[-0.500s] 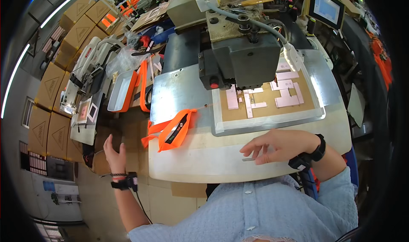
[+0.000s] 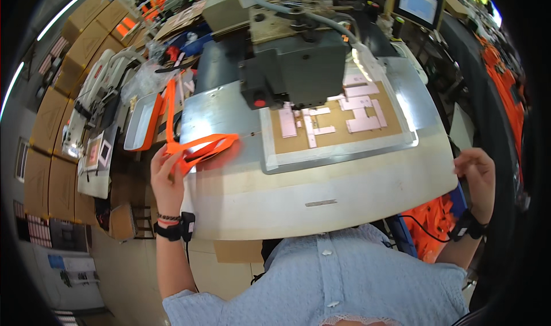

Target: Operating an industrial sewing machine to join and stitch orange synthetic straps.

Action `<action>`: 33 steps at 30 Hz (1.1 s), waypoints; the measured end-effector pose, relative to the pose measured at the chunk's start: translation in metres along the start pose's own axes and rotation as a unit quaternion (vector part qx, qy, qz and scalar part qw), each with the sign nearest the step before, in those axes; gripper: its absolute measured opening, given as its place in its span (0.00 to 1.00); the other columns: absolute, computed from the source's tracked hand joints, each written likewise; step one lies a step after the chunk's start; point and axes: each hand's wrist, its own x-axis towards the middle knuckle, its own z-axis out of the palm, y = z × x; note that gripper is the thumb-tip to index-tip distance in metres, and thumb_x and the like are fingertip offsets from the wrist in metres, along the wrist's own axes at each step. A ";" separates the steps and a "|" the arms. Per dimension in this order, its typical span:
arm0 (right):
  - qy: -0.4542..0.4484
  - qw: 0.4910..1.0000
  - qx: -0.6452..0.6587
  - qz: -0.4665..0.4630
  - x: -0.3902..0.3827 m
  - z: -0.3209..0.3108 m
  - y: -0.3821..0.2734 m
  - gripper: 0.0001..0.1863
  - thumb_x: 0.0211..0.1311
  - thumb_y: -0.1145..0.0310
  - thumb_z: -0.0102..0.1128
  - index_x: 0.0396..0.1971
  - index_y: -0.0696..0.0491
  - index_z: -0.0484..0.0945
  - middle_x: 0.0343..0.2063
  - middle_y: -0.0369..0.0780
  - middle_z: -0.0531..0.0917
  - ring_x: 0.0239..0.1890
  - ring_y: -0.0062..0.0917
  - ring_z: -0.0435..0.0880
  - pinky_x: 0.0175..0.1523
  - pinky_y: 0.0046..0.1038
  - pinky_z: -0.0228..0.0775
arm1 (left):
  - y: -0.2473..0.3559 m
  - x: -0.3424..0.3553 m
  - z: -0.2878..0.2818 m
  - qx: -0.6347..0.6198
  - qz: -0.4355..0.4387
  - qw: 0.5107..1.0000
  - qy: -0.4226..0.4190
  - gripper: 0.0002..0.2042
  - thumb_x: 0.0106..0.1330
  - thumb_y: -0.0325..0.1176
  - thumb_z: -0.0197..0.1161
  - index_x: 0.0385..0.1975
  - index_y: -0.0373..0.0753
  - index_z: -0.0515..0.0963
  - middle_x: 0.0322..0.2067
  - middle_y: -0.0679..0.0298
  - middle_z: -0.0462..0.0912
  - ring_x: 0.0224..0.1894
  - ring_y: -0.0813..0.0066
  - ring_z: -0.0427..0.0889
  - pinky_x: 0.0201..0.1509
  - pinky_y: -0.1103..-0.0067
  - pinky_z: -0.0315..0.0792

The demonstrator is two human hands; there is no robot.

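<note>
My left hand grips orange straps at the left of the pale worktable; the straps are partly blurred. At the table's right edge, my right hand has its fingers loosely bent and apart, with nothing visible in them. Beyond the straps, the dark machine head hangs over a board carrying pink rectangular pieces. A small grey strip lies on the table in front of the board.
An orange-rimmed tray, a white machine and stacked cartons stand left. A screen is at the back right. Orange pieces fill a blue bin below the table's right side; more orange material lies farther right.
My left hand has risen to take hold of the straps, which have moved and twisted. My right hand has moved right to the table's edge. The view has shifted.
</note>
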 end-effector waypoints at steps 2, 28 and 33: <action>0.163 0.981 0.083 0.059 -0.046 -0.056 0.034 0.14 0.72 0.68 0.57 0.53 0.58 0.78 0.39 0.35 0.85 0.37 0.15 0.81 0.43 0.17 0.71 | 0.028 0.004 -0.003 -0.011 -0.014 1.000 -0.014 0.17 0.62 0.17 0.60 0.51 0.34 0.81 0.58 0.54 0.76 0.60 0.60 0.76 0.62 0.74 0.71; 0.309 0.799 -0.393 0.335 -0.177 -0.023 0.343 0.14 0.52 0.68 0.72 0.35 0.59 0.82 0.32 0.46 0.85 0.43 0.42 0.83 0.49 0.37 0.76 | 0.250 -0.004 0.076 -0.332 0.030 0.798 -0.502 0.10 0.70 0.20 0.59 0.48 0.29 0.80 0.43 0.56 0.84 0.45 0.69 0.83 0.53 0.76 0.74; 0.232 0.836 -0.383 0.318 -0.179 -0.062 0.342 0.12 0.58 0.65 0.69 0.30 0.58 0.79 0.27 0.43 0.82 0.34 0.35 0.83 0.39 0.36 0.74 | 0.255 0.000 0.076 -0.302 0.026 0.806 -0.508 0.11 0.69 0.21 0.60 0.49 0.29 0.80 0.43 0.56 0.84 0.46 0.69 0.83 0.54 0.76 0.74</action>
